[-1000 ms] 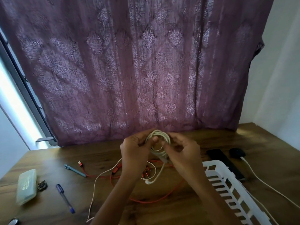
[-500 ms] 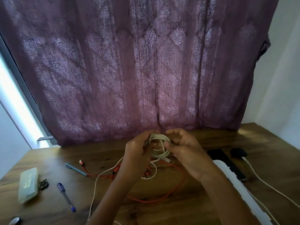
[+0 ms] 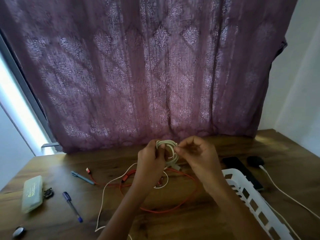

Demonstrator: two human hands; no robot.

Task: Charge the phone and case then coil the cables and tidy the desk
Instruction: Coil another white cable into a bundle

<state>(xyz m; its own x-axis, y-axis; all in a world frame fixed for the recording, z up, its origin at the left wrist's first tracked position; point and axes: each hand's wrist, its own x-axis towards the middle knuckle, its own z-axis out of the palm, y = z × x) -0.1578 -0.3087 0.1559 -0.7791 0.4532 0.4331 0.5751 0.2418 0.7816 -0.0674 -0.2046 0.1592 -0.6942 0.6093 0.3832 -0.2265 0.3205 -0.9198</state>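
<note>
Coiling the white cable [image 3: 170,150] over the worktop [image 3: 60,163].
The left hand [image 3: 150,161] is gripping the loops; the right hand [image 3: 197,158] fingers [image 3: 178,149] are pinching the coil, whose loose tail probably needs tucking in next.

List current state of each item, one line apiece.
white cable coil, wound, held by both hands.
left hand, grips the coil.
right hand, pinches a strand of it.
red cable, uncoiled, loose on desk.
thin white cable, uncoiled, loose on desk.
black case, white lead plugged in.
phone, flat on desk, screen dark.

Head-worn view, forward and down — close over desk [image 3: 173,226]
</note>
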